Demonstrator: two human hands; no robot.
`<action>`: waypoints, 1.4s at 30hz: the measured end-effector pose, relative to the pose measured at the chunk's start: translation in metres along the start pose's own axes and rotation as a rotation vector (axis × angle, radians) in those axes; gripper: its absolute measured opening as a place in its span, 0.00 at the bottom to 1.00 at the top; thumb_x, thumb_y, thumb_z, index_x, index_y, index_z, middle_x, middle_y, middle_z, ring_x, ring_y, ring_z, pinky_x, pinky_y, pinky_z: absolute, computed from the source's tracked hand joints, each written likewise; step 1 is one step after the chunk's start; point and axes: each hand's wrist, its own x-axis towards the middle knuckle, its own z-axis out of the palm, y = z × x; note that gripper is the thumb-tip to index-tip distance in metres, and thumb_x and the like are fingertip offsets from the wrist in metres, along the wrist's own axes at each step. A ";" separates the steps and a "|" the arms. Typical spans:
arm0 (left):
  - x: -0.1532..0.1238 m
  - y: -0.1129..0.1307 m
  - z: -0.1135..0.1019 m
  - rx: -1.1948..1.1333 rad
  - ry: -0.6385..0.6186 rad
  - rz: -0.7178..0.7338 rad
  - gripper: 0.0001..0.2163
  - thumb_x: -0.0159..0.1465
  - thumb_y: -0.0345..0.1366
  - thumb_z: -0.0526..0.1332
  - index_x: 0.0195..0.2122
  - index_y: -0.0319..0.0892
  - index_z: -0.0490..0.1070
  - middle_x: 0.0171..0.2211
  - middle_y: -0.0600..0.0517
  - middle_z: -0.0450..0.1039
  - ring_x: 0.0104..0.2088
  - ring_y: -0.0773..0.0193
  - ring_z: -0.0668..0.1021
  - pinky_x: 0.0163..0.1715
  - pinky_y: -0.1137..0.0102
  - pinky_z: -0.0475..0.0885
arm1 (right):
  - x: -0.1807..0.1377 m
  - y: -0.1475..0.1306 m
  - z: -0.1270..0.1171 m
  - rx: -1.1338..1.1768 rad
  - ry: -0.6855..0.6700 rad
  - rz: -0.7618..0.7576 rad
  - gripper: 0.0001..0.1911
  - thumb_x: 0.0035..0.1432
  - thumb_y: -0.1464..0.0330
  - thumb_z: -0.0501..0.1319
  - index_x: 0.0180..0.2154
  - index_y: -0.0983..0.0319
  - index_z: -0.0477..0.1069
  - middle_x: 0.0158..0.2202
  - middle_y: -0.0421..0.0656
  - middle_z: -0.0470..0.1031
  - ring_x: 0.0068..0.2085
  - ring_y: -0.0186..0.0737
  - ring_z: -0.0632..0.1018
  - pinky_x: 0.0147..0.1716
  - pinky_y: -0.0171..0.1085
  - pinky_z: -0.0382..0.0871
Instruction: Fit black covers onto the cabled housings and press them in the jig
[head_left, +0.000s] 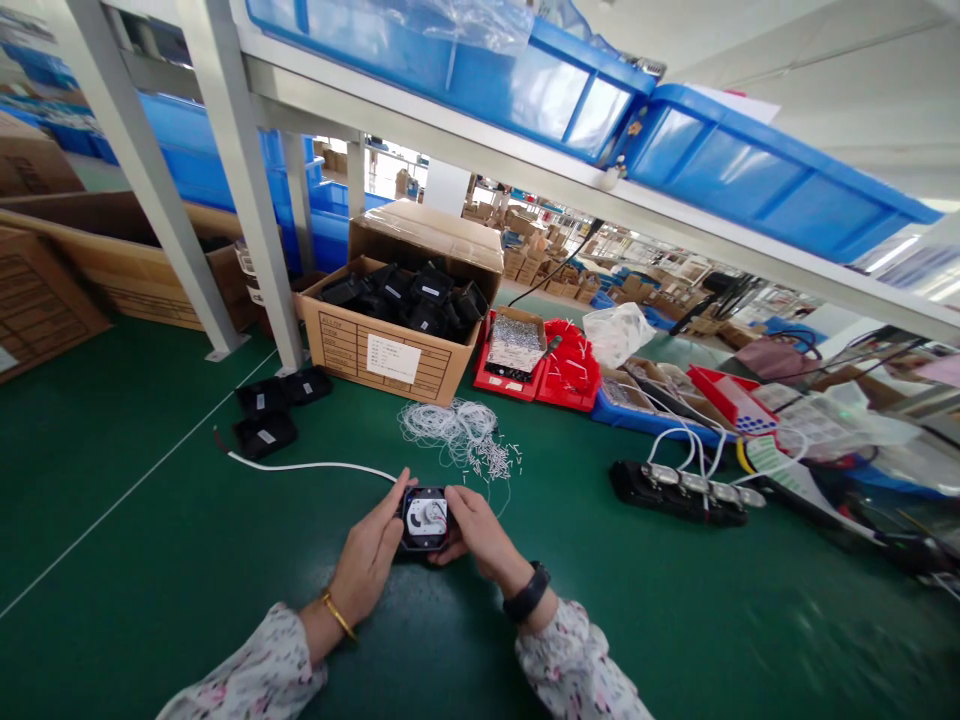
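Between my two hands is a small black square housing (425, 519) with a white round-centred part and thin red wires inside its open face. My left hand (367, 555) presses along its left side, fingers fairly straight. On the other side my right hand (480, 530) grips it, thumb on the top edge and fingers curled beneath. A white cable (315, 465) runs from near my left fingertips leftward to a dark stripped-looking end. Just beyond the housing lie a coil of thin clear-white string or tubing (435, 424) and a heap of small white pieces (491, 458).
Several black housings (264, 433) lie at the left; more fill a cardboard box (341, 350). Red bins (568, 365) and a blue tray (637, 416) line the back. At right sits a black fixture with round metal tops (682, 495). A shelf (450, 112) with blue crates crosses overhead.
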 end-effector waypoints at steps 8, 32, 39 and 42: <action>0.039 0.023 -0.007 -0.151 0.075 -0.289 0.11 0.56 0.42 0.57 0.27 0.40 0.72 0.27 0.50 0.77 0.30 0.59 0.79 0.33 0.68 0.74 | -0.003 0.014 0.017 0.173 0.127 -0.140 0.26 0.56 0.48 0.50 0.43 0.64 0.59 0.20 0.41 0.70 0.16 0.38 0.73 0.11 0.31 0.65; 0.011 0.024 -0.002 -0.056 -0.083 -0.226 0.35 0.49 0.26 0.54 0.61 0.38 0.50 0.58 0.46 0.60 0.57 0.58 0.65 0.59 0.61 0.56 | -0.024 0.001 0.001 0.487 -0.095 -0.105 0.38 0.50 0.71 0.60 0.60 0.58 0.46 0.37 0.41 0.71 0.29 0.35 0.77 0.31 0.36 0.71; 0.006 0.025 -0.004 0.018 -0.112 -0.176 0.34 0.53 0.29 0.54 0.62 0.38 0.47 0.60 0.45 0.56 0.59 0.58 0.62 0.60 0.62 0.53 | -0.020 0.008 0.001 0.391 -0.063 -0.141 0.32 0.56 0.65 0.58 0.60 0.58 0.48 0.35 0.42 0.71 0.29 0.37 0.78 0.30 0.36 0.73; 0.003 0.025 -0.001 0.058 -0.097 -0.163 0.34 0.54 0.30 0.55 0.62 0.39 0.46 0.60 0.45 0.56 0.59 0.58 0.61 0.60 0.61 0.54 | -0.018 0.009 0.004 0.257 0.003 -0.203 0.31 0.57 0.66 0.55 0.60 0.57 0.46 0.34 0.41 0.69 0.26 0.34 0.77 0.28 0.35 0.73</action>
